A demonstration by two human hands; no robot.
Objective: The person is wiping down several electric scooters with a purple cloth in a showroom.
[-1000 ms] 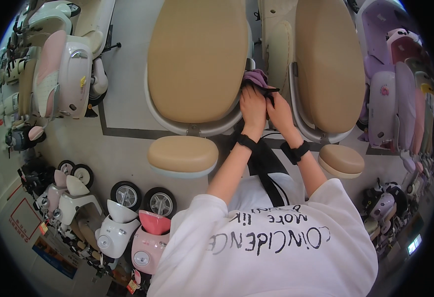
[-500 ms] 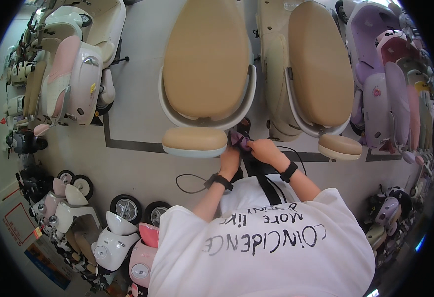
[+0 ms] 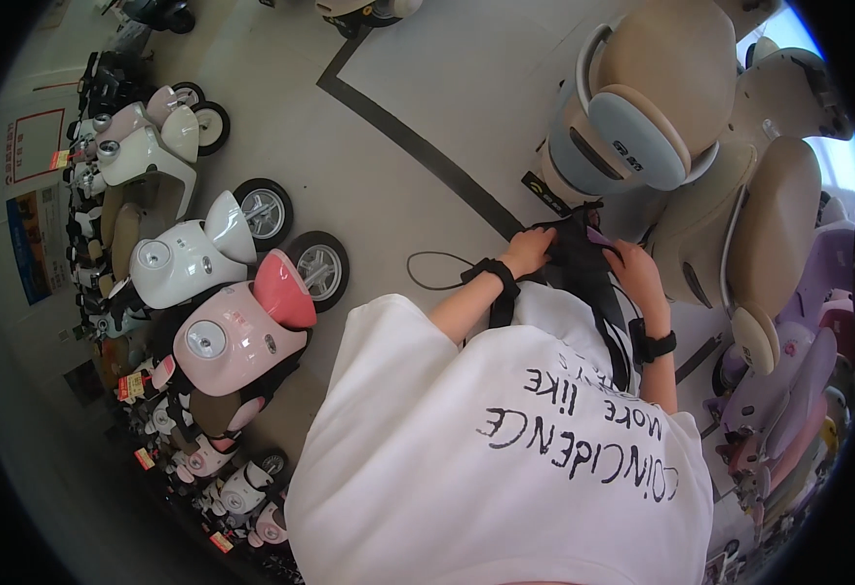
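Observation:
My left hand [image 3: 528, 252] has its fingers curled at the edge of a black fabric bag [image 3: 578, 261] in front of my waist. At the bag's other side is my right hand [image 3: 638, 277], fingers closed at a purple cloth [image 3: 598, 237] that shows partly by its fingertips. The rest of the cloth is hidden by the bag and the fingers. Both wrists wear black bands, and a thin black cable loops out beside the left one. Just beyond my hands stands a scooter with a tan seat [image 3: 669, 68] and a light blue-grey backrest [image 3: 632, 138].
On the left stand a pink scooter [image 3: 237, 338], a white scooter [image 3: 186, 252] and several more behind them. A beige scooter [image 3: 708, 219] and a purple one [image 3: 783, 390] are at the right. A dark line [image 3: 427, 156] crosses the grey floor [image 3: 369, 185].
My view has turned left, so the tan-seated scooters now lie to the right. My hands have moved apart, and the purple cloth, earlier between both, now shows only by the right hand.

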